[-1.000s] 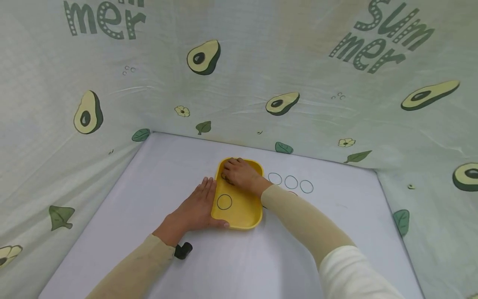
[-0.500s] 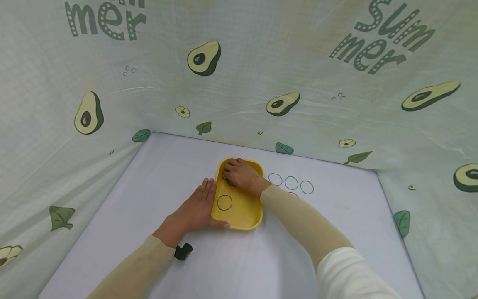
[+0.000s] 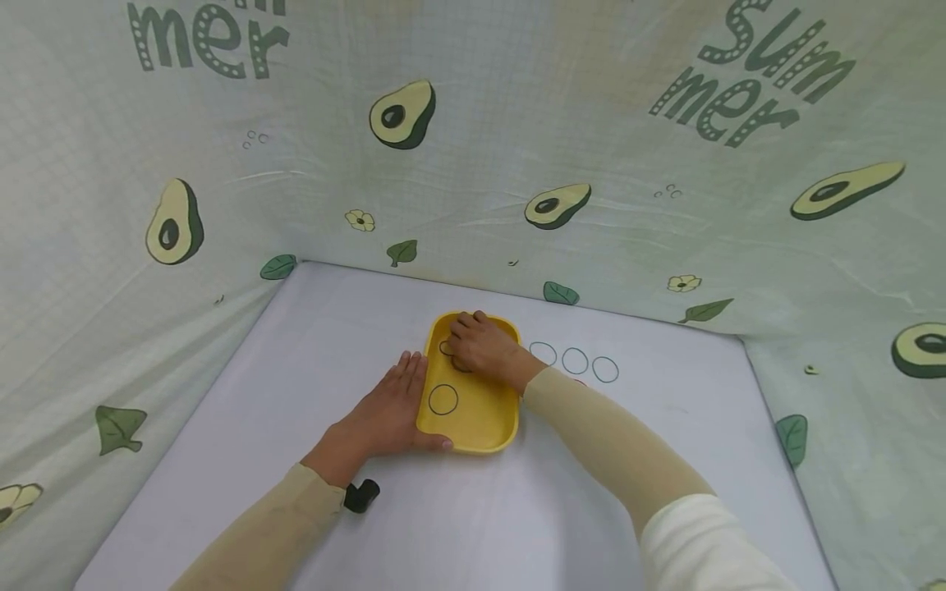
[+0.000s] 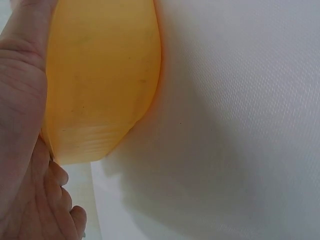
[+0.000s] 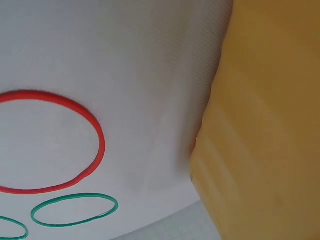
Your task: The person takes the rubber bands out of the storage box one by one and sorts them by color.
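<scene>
A shallow yellow tray (image 3: pixel 480 419) stands on the white table. My left hand (image 3: pixel 392 410) rests along its left side with straight fingers, the thumb lying at the near edge; the left wrist view shows this hand (image 4: pixel 25 125) against the tray's outer wall (image 4: pixel 105 75). Inside the far half of the tray my right hand (image 3: pixel 484 349) has curled fingers, their tips hidden, at a dark rubber band (image 3: pixel 461 368) whose lower arc shows beneath them. Left of them lies a partly covered dark rubber band (image 3: pixel 443 348). Nearer sits another dark rubber band (image 3: pixel 429 400).
Right of the tray, several green rubber bands (image 3: pixel 562 361) lie in a row. A red rubber band (image 5: pixel 102 142) is near them, mostly behind the right forearm in the head view. A small black object (image 3: pixel 362 496) is at the left wrist. Patterned cloth (image 3: pixel 473 148) surrounds the table.
My right hand has shifted slightly right within the tray, uncovering part of a dark rubber band; a second dark arc now shows below the fingers. The left hand and tray have stayed put.
</scene>
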A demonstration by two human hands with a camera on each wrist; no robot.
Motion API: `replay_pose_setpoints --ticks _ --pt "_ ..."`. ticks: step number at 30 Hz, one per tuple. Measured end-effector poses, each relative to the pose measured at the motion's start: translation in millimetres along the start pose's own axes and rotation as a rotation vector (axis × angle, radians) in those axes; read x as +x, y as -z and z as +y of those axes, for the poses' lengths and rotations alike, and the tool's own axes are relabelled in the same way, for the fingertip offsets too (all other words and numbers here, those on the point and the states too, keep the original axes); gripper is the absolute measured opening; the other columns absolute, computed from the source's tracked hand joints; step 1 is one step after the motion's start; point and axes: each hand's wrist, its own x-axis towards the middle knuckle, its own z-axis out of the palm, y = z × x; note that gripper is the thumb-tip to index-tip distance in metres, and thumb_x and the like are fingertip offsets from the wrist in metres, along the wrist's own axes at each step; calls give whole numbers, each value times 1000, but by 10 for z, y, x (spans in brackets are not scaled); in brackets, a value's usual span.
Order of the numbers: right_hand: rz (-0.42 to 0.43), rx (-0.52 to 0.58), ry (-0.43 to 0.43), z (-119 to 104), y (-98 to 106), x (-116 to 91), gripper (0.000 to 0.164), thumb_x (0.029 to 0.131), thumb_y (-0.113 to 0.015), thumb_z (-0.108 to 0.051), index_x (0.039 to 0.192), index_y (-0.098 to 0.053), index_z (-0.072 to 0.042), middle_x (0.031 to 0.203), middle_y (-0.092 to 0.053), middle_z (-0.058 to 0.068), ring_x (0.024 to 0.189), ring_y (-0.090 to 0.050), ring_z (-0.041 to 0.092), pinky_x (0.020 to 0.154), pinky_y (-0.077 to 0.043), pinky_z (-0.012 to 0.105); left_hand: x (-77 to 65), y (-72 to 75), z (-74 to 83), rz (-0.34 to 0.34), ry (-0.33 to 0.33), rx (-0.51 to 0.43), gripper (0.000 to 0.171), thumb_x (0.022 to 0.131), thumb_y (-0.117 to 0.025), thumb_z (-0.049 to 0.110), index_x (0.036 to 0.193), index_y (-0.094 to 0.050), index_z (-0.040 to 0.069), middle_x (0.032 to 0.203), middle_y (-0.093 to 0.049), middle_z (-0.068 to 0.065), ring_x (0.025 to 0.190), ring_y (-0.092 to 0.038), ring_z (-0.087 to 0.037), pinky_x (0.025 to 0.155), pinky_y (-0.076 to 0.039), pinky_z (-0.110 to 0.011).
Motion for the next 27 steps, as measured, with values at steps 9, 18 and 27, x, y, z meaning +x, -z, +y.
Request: replay_pose_setpoints --ticks 9,18,27 --pt "61 -114 -24 62 98 -139 20 112 -54 -19 120 -64 -4 119 -65 9 113 -52 29 101 -48 41 6 -12 -3 12 -5 -16 142 80 -67 86 165 -5 -10 175 -7 -27 164 -1 -40 133 -15 -52" --pt "87 -131 -76 74 79 -230 21 113 -50 -22 110 -60 -3 109 -64 11 101 -52 29 91 -47 40 12 -18 -11 12 -8 3 144 79 -65 88 165 -6 -10 174 -8 -29 164 -2 -41 133 -16 -52" --pt "61 -133 -112 87 103 -309 20 114 -46 -19 108 -59 -4 108 -62 9 100 -51 28 91 -46 39 -1 -10 5 7 9 -10 144 78 -68 87 165 -5 -9 174 -6 -28 164 -1 -41 133 -16 -52"
